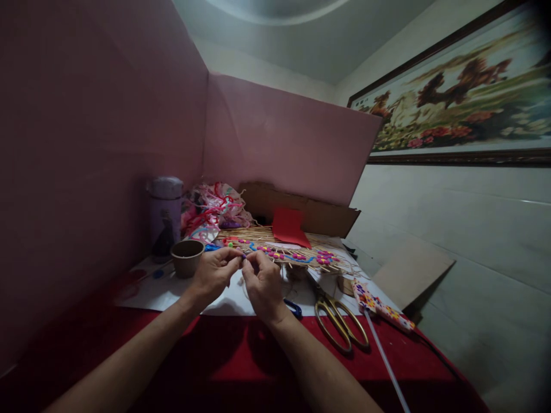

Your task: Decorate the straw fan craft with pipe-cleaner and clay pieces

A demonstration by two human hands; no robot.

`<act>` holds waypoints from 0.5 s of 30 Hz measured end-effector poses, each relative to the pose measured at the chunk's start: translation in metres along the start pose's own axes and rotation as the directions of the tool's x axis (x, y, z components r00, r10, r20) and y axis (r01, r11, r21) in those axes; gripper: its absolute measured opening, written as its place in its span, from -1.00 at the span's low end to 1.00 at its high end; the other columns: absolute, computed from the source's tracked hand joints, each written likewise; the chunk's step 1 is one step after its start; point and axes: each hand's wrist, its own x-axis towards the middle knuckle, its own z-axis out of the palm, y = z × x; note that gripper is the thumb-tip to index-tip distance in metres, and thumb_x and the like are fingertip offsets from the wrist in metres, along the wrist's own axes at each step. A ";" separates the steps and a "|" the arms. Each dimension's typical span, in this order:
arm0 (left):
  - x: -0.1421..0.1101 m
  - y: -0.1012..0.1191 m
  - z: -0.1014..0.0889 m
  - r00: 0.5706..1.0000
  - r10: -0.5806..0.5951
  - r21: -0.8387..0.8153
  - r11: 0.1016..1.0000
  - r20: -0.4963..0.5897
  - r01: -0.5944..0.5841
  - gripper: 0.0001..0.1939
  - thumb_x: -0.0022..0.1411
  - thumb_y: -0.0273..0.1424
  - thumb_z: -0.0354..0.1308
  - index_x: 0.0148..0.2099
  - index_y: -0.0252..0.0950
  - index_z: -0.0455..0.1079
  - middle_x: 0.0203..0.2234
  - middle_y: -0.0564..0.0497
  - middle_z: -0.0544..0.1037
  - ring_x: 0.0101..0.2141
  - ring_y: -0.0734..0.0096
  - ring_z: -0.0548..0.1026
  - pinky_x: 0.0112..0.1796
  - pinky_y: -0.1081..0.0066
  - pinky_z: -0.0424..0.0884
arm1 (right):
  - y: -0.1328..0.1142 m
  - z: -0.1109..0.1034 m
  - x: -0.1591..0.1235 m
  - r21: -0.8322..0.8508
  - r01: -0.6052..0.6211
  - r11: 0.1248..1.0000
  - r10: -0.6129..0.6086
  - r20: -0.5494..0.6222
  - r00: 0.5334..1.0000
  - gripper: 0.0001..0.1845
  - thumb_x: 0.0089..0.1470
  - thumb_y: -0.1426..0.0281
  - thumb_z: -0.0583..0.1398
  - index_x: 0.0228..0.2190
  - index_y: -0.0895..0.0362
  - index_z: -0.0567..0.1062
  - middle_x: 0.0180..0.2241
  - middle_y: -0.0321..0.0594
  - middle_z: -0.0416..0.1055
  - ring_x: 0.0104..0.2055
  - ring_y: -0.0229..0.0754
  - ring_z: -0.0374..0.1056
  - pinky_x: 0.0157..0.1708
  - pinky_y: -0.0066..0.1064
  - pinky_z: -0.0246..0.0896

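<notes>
My left hand (217, 268) and my right hand (262, 284) meet over the white sheet, fingertips pinched close together. Between them is a tiny purple piece (244, 257), too small for me to name. Just behind the hands lies a strip of thin sticks (297, 254) decorated with pink flower shapes and a wavy blue line. To the right of my right hand rest gold-handled scissors (340, 321), their blades pointing away. A patterned glue gun (381, 305) with a long clear glue stick (387, 361) lies farther right.
A brown pot (187, 261) and a lilac flask (166, 215) stand at the left. Behind are a heap of pink and red fuzzy strands (219, 206), red paper (289, 226) and cardboard (258, 198). Pink panels (284, 135) rise beyond the red-covered table (241, 367).
</notes>
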 end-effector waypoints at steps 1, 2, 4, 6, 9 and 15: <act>-0.001 -0.001 0.000 0.998 0.057 0.051 0.997 -0.004 -0.056 -0.86 0.00 -0.36 0.15 -0.42 -0.32 0.47 -0.68 0.10 0.44 -0.69 0.54 0.31 -0.65 0.54 0.21 | 0.000 0.000 0.000 0.018 -0.006 1.000 0.006 0.004 1.000 -0.88 0.04 0.41 0.07 -0.51 0.11 0.36 -0.57 -0.34 0.32 -0.51 -0.27 0.24 -0.48 -0.48 0.05; -0.002 -0.002 0.000 0.992 0.122 0.110 0.987 -0.010 -0.120 -0.87 0.02 -0.38 0.14 -0.42 -0.31 0.47 -0.64 0.08 0.47 -0.64 0.51 0.36 -0.59 0.53 0.26 | -0.001 0.000 -0.001 0.038 -0.010 0.999 0.010 0.008 1.000 -0.87 0.03 0.41 0.07 -0.52 0.11 0.35 -0.58 -0.35 0.31 -0.51 -0.27 0.23 -0.47 -0.48 0.05; -0.003 -0.004 0.000 0.970 0.242 0.220 0.947 -0.014 -0.233 -0.88 0.06 -0.42 0.11 -0.40 -0.30 0.48 -0.54 0.02 0.53 -0.51 0.44 0.44 -0.45 0.49 0.32 | -0.002 0.000 0.000 0.093 -0.032 0.995 0.031 0.014 0.999 -0.86 0.02 0.40 0.06 -0.54 0.11 0.34 -0.59 -0.37 0.29 -0.52 -0.28 0.21 -0.47 -0.47 0.05; -0.003 -0.006 0.000 0.953 0.304 0.257 0.921 0.002 -0.294 -0.87 0.09 -0.44 0.10 -0.37 -0.29 0.48 -0.47 -0.02 0.55 -0.43 0.39 0.47 -0.38 0.47 0.34 | -0.003 -0.001 0.001 0.175 -0.081 0.981 0.081 0.007 0.997 -0.85 0.01 0.39 0.06 -0.55 0.11 0.33 -0.60 -0.38 0.26 -0.53 -0.29 0.19 -0.47 -0.48 0.05; -0.002 -0.007 -0.001 0.945 0.324 0.226 0.918 0.047 -0.326 -0.86 0.11 -0.43 0.10 -0.31 -0.27 0.49 -0.44 -0.03 0.56 -0.42 0.38 0.48 -0.38 0.46 0.35 | -0.002 -0.001 0.005 0.338 -0.188 0.922 0.191 0.024 0.981 -0.84 -0.03 0.35 0.08 -0.57 0.12 0.33 -0.63 -0.39 0.24 -0.56 -0.30 0.16 -0.50 -0.48 0.06; 0.001 -0.008 -0.005 0.894 0.446 0.344 0.832 0.054 -0.436 -0.89 0.10 -0.46 0.13 -0.36 -0.29 0.49 -0.46 -0.07 0.56 -0.40 0.34 0.49 -0.33 0.42 0.35 | 0.003 0.000 0.010 0.468 -0.229 0.854 0.205 0.102 0.973 -0.80 -0.08 0.37 0.08 -0.67 0.13 0.31 -0.70 -0.40 0.22 -0.61 -0.32 0.12 -0.54 -0.48 0.06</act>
